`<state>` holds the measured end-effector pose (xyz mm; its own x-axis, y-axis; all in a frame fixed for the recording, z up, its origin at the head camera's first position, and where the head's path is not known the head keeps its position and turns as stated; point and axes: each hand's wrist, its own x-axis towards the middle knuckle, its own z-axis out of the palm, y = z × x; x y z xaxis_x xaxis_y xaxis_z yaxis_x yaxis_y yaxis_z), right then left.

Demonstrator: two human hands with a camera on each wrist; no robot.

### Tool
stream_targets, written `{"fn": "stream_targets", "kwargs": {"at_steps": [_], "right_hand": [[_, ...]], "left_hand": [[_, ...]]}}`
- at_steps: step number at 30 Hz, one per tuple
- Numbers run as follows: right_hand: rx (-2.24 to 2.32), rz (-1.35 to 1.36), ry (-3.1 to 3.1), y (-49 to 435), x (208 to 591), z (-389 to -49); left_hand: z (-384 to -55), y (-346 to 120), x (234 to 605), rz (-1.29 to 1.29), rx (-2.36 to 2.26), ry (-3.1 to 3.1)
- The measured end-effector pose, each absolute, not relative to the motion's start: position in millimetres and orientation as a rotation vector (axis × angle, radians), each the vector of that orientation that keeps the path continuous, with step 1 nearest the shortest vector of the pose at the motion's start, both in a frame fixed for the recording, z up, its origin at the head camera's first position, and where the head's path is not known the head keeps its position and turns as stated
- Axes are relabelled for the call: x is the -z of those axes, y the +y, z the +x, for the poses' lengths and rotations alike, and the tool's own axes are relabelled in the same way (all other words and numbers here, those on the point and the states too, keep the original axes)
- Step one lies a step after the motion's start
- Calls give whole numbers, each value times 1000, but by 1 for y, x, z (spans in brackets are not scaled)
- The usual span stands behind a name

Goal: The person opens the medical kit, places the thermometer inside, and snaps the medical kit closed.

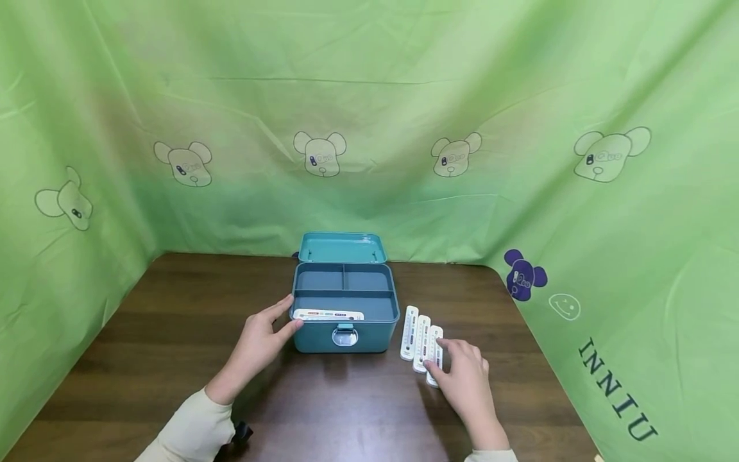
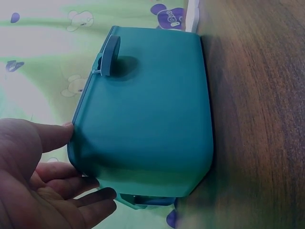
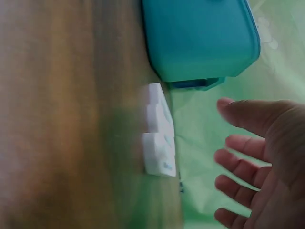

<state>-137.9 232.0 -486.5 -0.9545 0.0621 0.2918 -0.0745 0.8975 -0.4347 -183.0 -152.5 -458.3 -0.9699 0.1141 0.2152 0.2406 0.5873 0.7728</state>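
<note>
A teal box (image 1: 340, 339) with its lid raised stands on the table, its front clasp (image 1: 345, 335) hanging down. My left hand (image 1: 258, 340) rests at its front left corner, thumb at the front rim and fingers along the left side; in the left wrist view the hand (image 2: 43, 176) is loosely spread there. One white thermometer (image 1: 329, 315) lies inside along the front wall. Right of the box, three more white thermometers (image 1: 409, 333) lie side by side in a staggered row. My right hand (image 1: 464, 378) hovers over the nearest one, thumb and fingers apart, holding nothing.
Dividers split the back of the box into two small compartments (image 1: 320, 279); the open lid (image 1: 343, 248) leans behind. Green printed cloth (image 1: 392, 77) hangs around the back and sides of the brown wooden table (image 1: 346, 417). A small black object (image 1: 242, 432) shows by the left sleeve.
</note>
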Motion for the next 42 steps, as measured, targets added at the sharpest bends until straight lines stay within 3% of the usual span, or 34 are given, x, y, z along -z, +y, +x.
{"fn": "stream_targets", "kwargs": {"at_steps": [17,27,42], "right_hand": [[-691,-408,-2965,220,509,-135],[-695,-583,-2980,225,504,-130],[-825,-686,-2743,255,507,-128]], "left_hand": [[-186,-157,459,-255,1333,-2676],[-183,-151,462,-259,1373,-2669],[-182,-150,462,-249,1383,-2656]]}}
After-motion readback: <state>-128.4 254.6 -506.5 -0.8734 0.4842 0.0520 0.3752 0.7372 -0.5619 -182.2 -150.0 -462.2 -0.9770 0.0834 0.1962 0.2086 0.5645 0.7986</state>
